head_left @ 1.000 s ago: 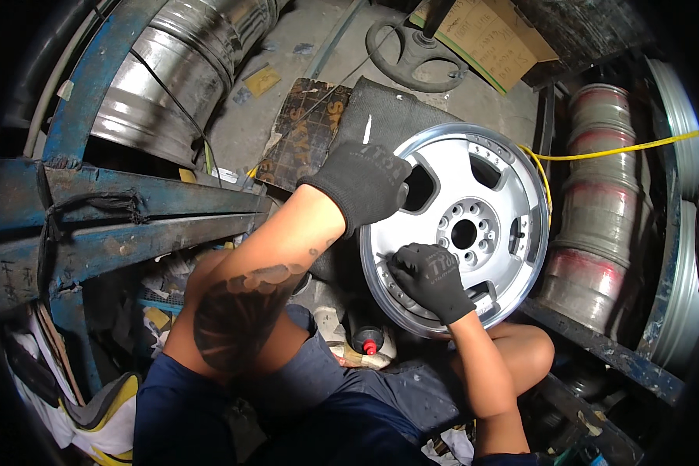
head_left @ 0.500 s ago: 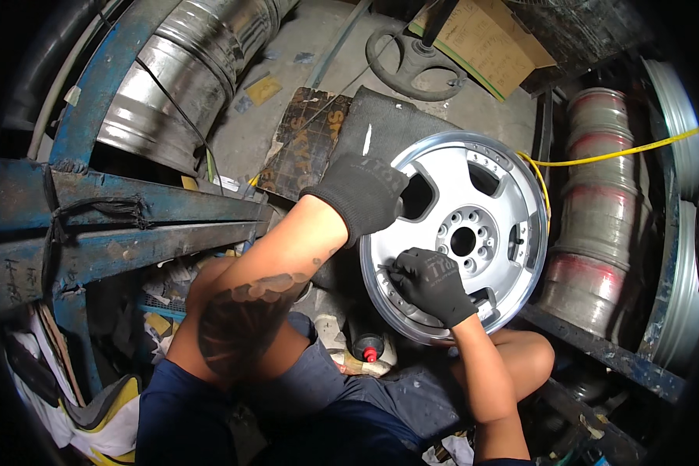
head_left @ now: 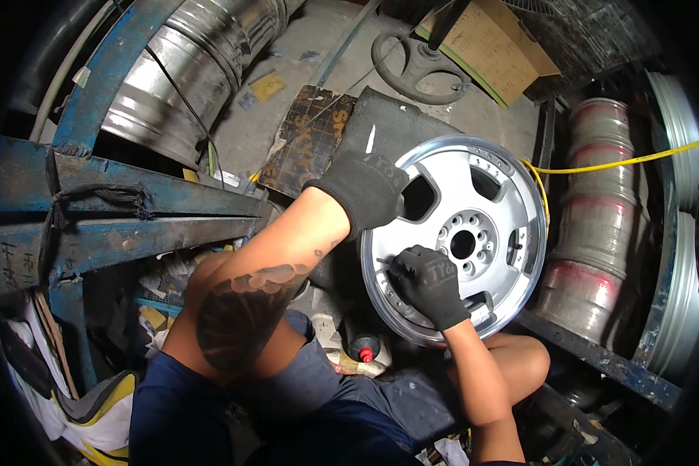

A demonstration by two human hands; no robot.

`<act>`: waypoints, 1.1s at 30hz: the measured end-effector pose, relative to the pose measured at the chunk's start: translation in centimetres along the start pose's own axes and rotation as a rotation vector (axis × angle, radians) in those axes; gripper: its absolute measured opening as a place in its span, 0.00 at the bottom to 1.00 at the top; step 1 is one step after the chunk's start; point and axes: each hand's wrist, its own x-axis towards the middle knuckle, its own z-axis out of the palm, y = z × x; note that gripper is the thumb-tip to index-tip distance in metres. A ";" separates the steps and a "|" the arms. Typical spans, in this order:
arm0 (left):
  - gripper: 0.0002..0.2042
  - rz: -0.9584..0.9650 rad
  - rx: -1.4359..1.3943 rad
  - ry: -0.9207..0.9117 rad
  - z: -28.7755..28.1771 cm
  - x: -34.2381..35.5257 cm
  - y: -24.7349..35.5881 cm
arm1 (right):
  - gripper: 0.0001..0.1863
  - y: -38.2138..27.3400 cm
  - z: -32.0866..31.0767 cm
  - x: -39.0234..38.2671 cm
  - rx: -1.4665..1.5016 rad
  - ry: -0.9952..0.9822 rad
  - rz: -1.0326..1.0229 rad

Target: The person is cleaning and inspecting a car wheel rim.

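A silver alloy wheel (head_left: 481,225) with a polished lip and a ring of bolt holes lies tilted between my legs, partly over a dark grey mat (head_left: 392,116). My left hand (head_left: 365,194), in a black glove, has its fingers wrapped round the wheel's upper-left rim. My right hand (head_left: 423,283), also gloved in black, is closed on the face of the wheel at lower left, below the hub. Its fingertips press near the inner edge of the lip; what they hold, if anything, is too small to make out.
Blue steel frames (head_left: 116,241) stand at the left, beside metal rims (head_left: 163,85). Stacked red-marked rims (head_left: 582,295) line the right, with a yellow hose (head_left: 598,165) across them. Behind are a cast handwheel (head_left: 396,78) and cardboard (head_left: 489,46). A red-capped container (head_left: 365,349) is below the wheel.
My right hand shifts only very slightly on the wheel face; my left hand stays on the rim. The view has moved a little, so the surroundings sit slightly lower.
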 end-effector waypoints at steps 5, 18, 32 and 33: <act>0.18 0.035 -0.026 0.028 -0.2 0.3 0.2 | 0.06 0.2 -0.2 -0.3 0.034 -0.015 0.009; 0.18 0.047 -0.039 0.105 0.1 0.1 0.0 | 0.06 -0.1 -0.1 -0.2 0.024 -0.033 0.016; 0.19 0.049 -0.073 0.053 -0.2 0.4 0.3 | 0.05 0.8 -0.1 -0.6 0.002 -0.004 0.001; 0.19 0.063 -0.071 0.082 -0.2 0.3 0.3 | 0.05 0.6 0.0 -0.5 0.005 -0.006 -0.004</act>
